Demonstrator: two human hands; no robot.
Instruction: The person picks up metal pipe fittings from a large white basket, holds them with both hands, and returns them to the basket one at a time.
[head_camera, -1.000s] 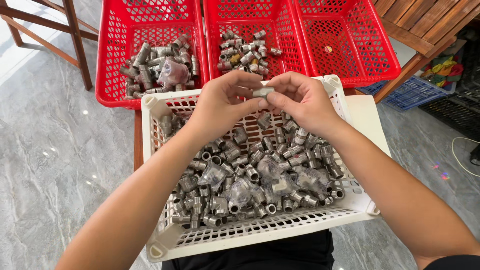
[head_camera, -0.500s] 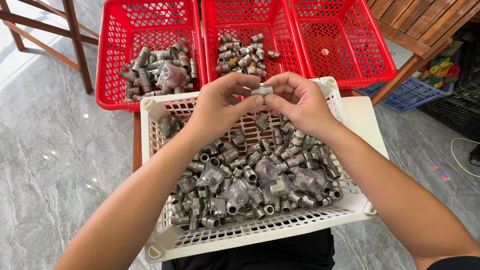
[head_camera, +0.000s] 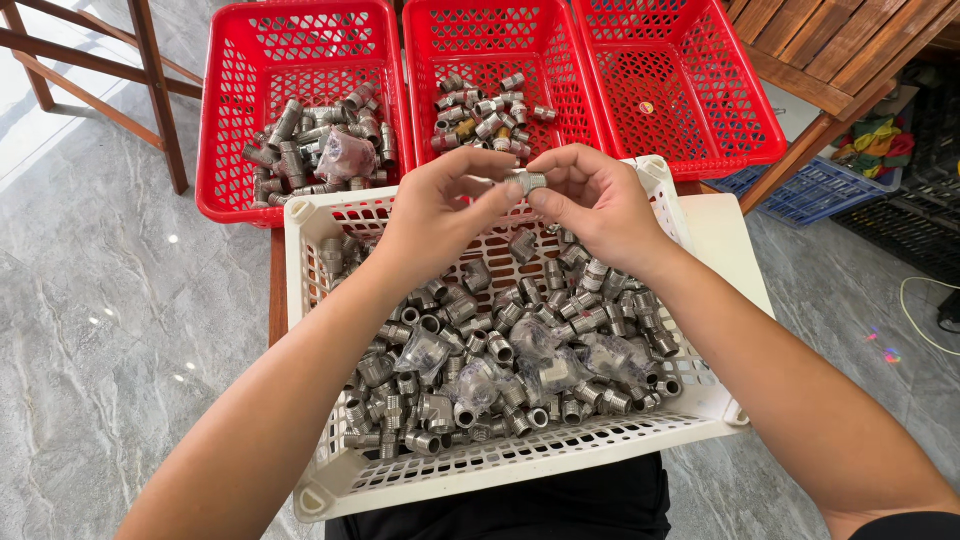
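Both my hands meet above the white basket (head_camera: 690, 400), left hand (head_camera: 440, 215) and right hand (head_camera: 600, 205) each with a fingertip grip closed on one small metal fitting (head_camera: 528, 181) held between them. I judge this the checking step: I am turning the fitting to see its kind, and the next move calls for choosing the matching basket and letting go with one hand. Under my wrists the white basket holds a deep heap of grey threaded fittings, some in clear bags. Beyond it, the left red basket (head_camera: 225, 130) holds larger fittings, the middle red basket (head_camera: 425, 70) a smaller pile, the right red basket (head_camera: 740, 110) almost nothing.
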